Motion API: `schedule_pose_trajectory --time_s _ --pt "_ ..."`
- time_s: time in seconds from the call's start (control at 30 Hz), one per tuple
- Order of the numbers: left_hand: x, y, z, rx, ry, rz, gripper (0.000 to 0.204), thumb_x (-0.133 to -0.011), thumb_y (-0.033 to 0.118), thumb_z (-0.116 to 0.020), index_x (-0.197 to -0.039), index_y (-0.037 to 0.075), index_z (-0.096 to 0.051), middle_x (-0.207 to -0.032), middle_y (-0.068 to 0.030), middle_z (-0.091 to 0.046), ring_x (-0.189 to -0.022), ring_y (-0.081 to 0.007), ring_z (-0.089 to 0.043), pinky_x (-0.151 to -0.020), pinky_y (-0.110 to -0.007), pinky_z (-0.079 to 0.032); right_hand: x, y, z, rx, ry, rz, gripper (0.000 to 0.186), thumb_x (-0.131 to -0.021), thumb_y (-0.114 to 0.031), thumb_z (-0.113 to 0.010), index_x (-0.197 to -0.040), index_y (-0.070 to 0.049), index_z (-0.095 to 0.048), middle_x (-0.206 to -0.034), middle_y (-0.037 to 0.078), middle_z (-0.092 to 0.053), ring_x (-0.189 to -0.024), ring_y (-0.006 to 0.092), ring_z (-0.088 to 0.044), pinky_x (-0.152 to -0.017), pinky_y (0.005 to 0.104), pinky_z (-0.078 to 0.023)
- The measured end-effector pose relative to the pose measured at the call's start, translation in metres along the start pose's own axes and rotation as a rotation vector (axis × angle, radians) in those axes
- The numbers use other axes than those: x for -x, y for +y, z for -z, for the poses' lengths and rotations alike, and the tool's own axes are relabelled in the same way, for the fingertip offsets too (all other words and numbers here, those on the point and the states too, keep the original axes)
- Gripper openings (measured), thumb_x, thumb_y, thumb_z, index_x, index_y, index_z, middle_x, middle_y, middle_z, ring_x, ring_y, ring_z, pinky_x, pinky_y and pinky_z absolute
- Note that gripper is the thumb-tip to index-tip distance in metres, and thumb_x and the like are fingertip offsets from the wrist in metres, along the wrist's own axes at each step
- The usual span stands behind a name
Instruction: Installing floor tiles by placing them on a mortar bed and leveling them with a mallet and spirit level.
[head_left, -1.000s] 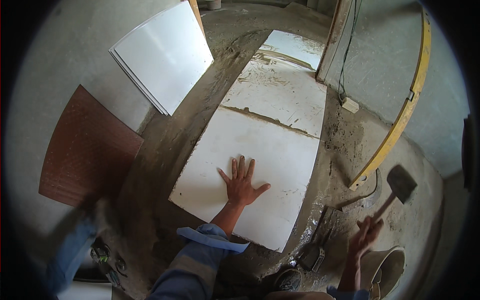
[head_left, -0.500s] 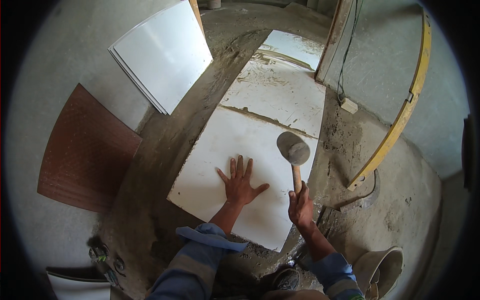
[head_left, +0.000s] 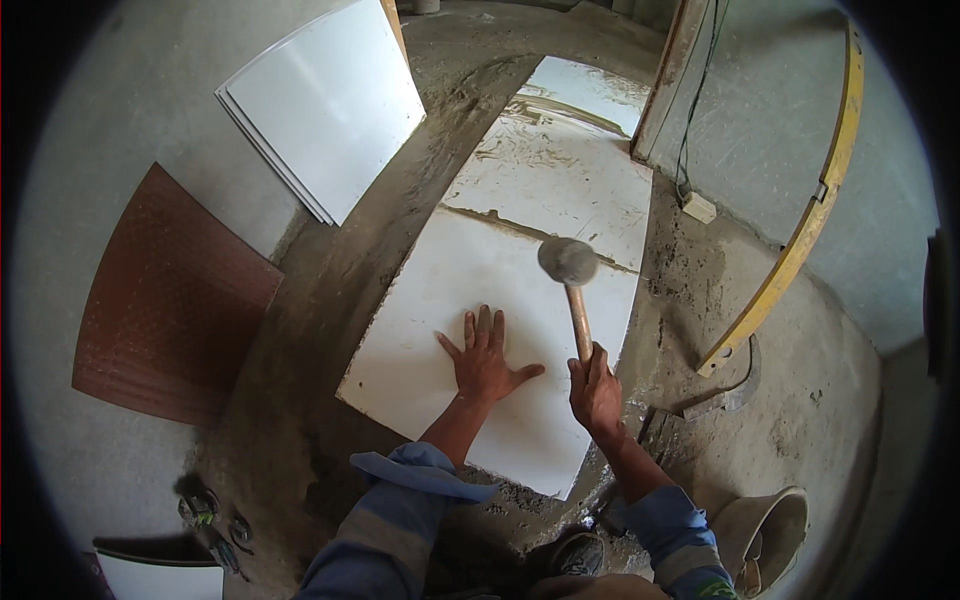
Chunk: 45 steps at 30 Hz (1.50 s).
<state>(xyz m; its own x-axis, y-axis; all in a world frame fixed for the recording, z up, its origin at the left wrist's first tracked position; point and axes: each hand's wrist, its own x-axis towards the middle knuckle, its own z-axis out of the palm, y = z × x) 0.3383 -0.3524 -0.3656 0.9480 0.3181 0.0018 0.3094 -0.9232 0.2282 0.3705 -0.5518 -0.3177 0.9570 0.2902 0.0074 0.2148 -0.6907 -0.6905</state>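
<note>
My left hand (head_left: 484,362) lies flat with spread fingers on the nearest white tile (head_left: 410,330) of a row on the floor, its surface flecked with dirt. My right hand (head_left: 598,395) grips the wooden handle of a mallet with a dark rounded head (head_left: 568,262), held over that tile toward its right side. The farther tiles (head_left: 555,185) in the row are smeared with brown mortar, and a grout-filled seam runs between them and the near one.
White panels (head_left: 320,100) and a red-brown sheet (head_left: 170,295) lean at left. A yellow level (head_left: 785,265) leans against the right wall, by a cable with a small block (head_left: 698,208). A bucket (head_left: 780,520) stands lower right; small tools (head_left: 205,515) lie lower left.
My right hand and mallet swung in from the far right to over the tile, then shifted slightly left. My left hand stays flat, slightly shifted.
</note>
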Motion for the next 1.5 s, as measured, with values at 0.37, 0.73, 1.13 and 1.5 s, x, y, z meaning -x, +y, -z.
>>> schedule_pose_trajectory --time_s 0.37,0.73,1.13,1.5 --pt "-0.005 0.007 0.007 -0.002 -0.057 0.008 0.133 -0.062 0.094 -0.057 -0.159 0.009 -0.025 -0.167 -0.0141 -0.018 -0.154 -0.0388 -0.013 -0.11 -0.081 -0.005 -0.022 0.022 -0.039 0.099 0.079 0.149 0.047 -0.103 -0.034 -0.051 -0.136 -0.002 -0.04 -0.107 0.032 -0.065 -0.084 0.0495 -0.067 -0.071 0.0569 -0.055" --pt "-0.003 0.006 0.006 -0.014 -0.069 0.012 0.132 -0.063 0.093 -0.058 -0.159 0.009 -0.024 -0.167 -0.0144 -0.018 -0.154 -0.0383 -0.013 -0.109 -0.081 -0.005 -0.028 -0.002 -0.022 0.188 -0.135 0.047 0.039 -0.102 -0.031 -0.052 -0.128 -0.003 -0.043 -0.095 0.029 -0.068 -0.076 0.0482 -0.067 -0.065 0.0561 -0.055" --pt "-0.017 -0.002 0.024 -0.09 -0.27 0.007 0.138 -0.057 0.094 -0.062 -0.162 0.015 -0.018 -0.169 -0.0084 -0.012 -0.156 -0.0334 -0.008 -0.11 -0.08 -0.012 -0.048 -0.03 -0.027 -0.171 0.041 0.217 0.052 -0.104 -0.028 -0.051 -0.146 -0.002 -0.034 -0.112 0.031 -0.064 -0.089 0.0505 -0.065 -0.077 0.0556 -0.054" --pt "-0.014 0.004 0.032 -0.055 -0.273 0.04 0.138 -0.055 0.088 -0.07 -0.161 0.014 -0.021 -0.168 -0.0123 -0.016 -0.154 -0.0373 -0.012 -0.108 -0.081 -0.017 -0.052 -0.002 -0.041 0.163 -0.194 0.101 0.054 -0.105 -0.038 -0.044 -0.147 -0.006 -0.035 -0.112 0.028 -0.065 -0.089 0.0483 -0.066 -0.078 0.0554 -0.054"
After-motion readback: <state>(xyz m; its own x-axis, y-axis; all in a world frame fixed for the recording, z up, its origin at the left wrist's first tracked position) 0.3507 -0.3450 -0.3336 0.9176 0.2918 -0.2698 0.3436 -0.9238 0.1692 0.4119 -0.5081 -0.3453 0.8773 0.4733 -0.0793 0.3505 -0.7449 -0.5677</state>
